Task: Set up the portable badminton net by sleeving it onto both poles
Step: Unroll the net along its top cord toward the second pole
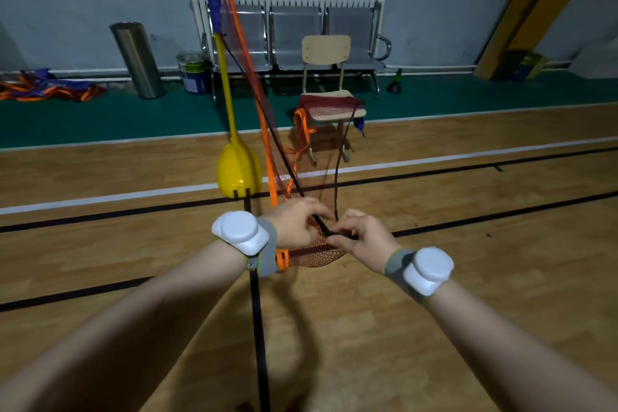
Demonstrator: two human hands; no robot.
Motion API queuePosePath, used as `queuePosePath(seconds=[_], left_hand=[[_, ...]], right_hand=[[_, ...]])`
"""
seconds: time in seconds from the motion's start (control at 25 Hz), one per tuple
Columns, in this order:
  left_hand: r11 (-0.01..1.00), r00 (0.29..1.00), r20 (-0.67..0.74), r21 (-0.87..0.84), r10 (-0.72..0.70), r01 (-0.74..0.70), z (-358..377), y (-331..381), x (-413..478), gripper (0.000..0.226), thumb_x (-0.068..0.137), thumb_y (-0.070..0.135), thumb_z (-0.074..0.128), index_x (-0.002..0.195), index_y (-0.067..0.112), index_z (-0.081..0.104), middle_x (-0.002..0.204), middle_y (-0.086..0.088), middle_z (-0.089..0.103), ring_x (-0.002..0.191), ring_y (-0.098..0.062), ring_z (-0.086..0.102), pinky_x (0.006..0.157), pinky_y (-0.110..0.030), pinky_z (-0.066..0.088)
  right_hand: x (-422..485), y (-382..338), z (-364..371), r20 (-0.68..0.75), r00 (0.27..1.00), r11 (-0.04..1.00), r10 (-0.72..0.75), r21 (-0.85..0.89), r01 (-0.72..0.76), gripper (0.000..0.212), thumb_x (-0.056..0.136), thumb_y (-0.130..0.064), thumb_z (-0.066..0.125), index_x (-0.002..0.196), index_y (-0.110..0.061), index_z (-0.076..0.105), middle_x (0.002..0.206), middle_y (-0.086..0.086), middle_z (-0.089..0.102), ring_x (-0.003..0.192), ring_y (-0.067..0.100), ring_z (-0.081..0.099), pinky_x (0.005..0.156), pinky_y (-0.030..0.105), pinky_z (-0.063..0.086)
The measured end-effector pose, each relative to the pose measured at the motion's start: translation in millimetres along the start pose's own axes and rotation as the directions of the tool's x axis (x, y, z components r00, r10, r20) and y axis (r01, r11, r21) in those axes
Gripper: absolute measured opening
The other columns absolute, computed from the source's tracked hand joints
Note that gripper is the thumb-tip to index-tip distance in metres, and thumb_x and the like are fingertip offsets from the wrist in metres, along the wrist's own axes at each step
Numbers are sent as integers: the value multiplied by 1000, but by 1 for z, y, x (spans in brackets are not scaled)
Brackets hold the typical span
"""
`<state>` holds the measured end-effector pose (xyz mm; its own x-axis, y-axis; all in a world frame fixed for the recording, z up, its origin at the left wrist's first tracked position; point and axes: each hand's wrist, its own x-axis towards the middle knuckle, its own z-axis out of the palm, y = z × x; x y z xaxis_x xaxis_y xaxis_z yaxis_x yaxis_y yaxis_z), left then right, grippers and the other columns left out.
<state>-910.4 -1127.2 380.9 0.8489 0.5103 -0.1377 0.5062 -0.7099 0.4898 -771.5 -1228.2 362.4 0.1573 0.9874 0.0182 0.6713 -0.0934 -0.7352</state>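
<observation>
Our left hand [294,226] and right hand [366,239] pinch the net [321,256], fingers [312,211] curled on its black edge [325,228]. It seems light, limp and snag-prone, so we favour that edge over the mesh.

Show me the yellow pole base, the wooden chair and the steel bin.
yellow pole base [238,174], head view, its rounded front.
wooden chair [326,49], head view, middle of its backrest.
steel bin [138,60], head view, middle of its side wall.
</observation>
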Motion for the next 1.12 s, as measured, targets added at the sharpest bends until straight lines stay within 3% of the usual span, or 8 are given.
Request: queuePosePath(seconds=[0.16,0.32,0.48,0.6,0.68,0.8,0.96,1.12], left_hand=[[999,992,-122,44,-19,24,9,23,-7,18,82,15,51,84,10,68,92,-1,59,92,-22,56,84,-35,47],[973,984,-175,-230,-41,0,-3,34,-34,33,81,6,50,49,16,49,64,0,48,67,-19,48,69,-28,40],[913,956,-254,-406,-147,33,-22,29,-59,24,69,19,43,47,11,44,64,-16,44,62,-24,42,64,-30,37],[915,958,-250,-402,-143,32,-27,24,-74,24,69,19,42,48,6,44,63,-16,43,61,-24,41,63,-34,36],[918,956,-257,-395,-144,33,-29,23,-82,25,69,19,42,46,10,43,61,-15,42,60,-24,41,61,-36,37],[918,952,-268,-395,-147,31,-33,20,-97,30,69,18,43,40,22,45,58,-12,43,59,-24,42,61,-44,44],[913,948,-273,-405,-161,38,-43,8,-122,33,68,19,44,36,23,49,60,-13,45,60,-25,44,62,-44,45],[925,933,-306,-376,-187,62,-55,-11,-148,27,69,21,44,46,9,49,62,-16,46,59,-24,41,61,-31,35]], right_hand=[[-19,13,-5,41,997,997,59,37,-61,13,79,-10,69,87,-18,62,79,-5,51,71,8,48,68,12,39],[-32,24,12,164,977,979,140,125,-161,31,79,-6,69,66,-25,48,72,-4,51,66,9,48,61,15,43],[-36,22,30,188,977,968,103,207,-142,22,79,0,68,88,-16,55,77,-5,50,74,8,47,68,12,43],[-29,2,40,133,991,980,18,194,-44,44,81,-5,66,122,-16,53,109,1,54,97,8,49,76,4,41],[-23,-12,47,132,990,988,-42,152,21,45,85,-8,62,128,-17,51,122,2,51,107,9,47,85,12,39],[-19,-28,60,180,984,994,7,105,-26,32,88,-11,58,120,-14,58,115,1,59,106,15,53,93,25,41],[-29,-28,79,283,955,996,92,-19,-90,26,87,-17,61,111,-9,65,109,4,66,103,18,58,86,25,41],[-56,-13,82,223,953,967,206,-194,-164,13,85,-23,64,91,-13,70,96,8,69,93,24,61,80,31,45]])
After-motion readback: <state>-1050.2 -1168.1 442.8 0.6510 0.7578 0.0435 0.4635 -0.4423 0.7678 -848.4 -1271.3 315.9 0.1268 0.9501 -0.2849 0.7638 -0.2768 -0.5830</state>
